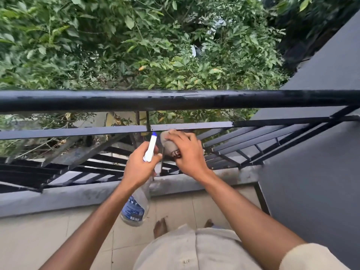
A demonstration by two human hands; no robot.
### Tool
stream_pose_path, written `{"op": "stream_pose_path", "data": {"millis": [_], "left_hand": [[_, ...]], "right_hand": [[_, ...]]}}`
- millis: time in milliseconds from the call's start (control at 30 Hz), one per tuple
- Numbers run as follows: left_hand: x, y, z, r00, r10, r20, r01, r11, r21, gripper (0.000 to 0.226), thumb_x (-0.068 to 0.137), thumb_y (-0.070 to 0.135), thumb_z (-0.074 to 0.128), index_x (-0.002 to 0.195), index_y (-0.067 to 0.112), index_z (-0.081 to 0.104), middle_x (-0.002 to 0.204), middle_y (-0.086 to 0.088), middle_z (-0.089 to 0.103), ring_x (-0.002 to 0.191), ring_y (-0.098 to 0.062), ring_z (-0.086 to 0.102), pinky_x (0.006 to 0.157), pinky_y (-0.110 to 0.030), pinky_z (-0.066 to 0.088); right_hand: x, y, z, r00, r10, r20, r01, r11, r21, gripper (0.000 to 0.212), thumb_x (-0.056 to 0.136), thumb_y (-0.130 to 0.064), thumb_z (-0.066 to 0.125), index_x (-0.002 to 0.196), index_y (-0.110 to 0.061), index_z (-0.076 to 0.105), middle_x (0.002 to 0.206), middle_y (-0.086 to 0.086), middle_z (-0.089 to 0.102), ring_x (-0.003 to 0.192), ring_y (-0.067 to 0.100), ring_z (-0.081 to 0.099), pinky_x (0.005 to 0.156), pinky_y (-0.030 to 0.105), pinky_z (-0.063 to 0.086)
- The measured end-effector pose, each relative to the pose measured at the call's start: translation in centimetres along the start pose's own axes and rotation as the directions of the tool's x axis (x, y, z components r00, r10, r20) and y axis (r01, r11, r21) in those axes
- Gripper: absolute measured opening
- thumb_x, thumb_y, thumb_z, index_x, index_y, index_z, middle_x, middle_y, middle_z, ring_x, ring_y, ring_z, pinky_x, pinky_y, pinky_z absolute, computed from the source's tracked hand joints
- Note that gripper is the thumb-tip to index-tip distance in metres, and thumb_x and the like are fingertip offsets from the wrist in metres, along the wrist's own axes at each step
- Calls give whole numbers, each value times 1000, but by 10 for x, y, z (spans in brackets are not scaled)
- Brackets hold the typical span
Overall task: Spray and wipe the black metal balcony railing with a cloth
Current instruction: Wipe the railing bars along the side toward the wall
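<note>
Head view: the left hand curls its fingers round the neck of a clear spray bottle. The right hand has its fingers wrapped over a bunched cloth, pressing it against the black railing below the flat rail. The cloth looks soft and light, best gripped wadded.

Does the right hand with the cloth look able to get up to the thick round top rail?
Probably yes. The right hand presses the cloth just below the flat rail, on the person's side; the top rail above is bare, nothing resting on it.
</note>
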State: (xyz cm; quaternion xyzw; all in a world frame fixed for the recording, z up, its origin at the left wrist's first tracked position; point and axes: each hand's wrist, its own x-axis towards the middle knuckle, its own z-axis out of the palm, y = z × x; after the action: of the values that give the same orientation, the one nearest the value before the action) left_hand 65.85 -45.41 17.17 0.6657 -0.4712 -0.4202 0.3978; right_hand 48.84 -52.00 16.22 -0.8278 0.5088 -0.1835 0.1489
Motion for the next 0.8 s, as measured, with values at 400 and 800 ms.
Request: {"op": "stream_pose_path", "data": {"millis": [400, 800], "left_hand": [[16, -22, 36, 997, -82, 4, 82, 997, -15, 8, 91, 33, 67, 88, 26, 66, 73, 2, 66, 51, -15, 64, 55, -49, 62], [24, -12, 66, 991, -127, 40, 124, 990, 70, 26, 94, 28, 66, 70, 22, 58, 55, 3, 60, 45, -18, 67, 54, -34, 57]], "right_hand": [[-13, 21, 9, 915, 383, -123, -318, 876, 363, 52, 76, -13, 76, 123, -30, 64, 113, -17, 60, 101, 22, 58, 80, 44, 55], [-28, 35, -4, 891, 416, -184, -353, 887, 297, 53, 74, -15, 80, 123, -32, 66, 116, -10, 64, 101, 21, 59, 85, 42, 53]]}}
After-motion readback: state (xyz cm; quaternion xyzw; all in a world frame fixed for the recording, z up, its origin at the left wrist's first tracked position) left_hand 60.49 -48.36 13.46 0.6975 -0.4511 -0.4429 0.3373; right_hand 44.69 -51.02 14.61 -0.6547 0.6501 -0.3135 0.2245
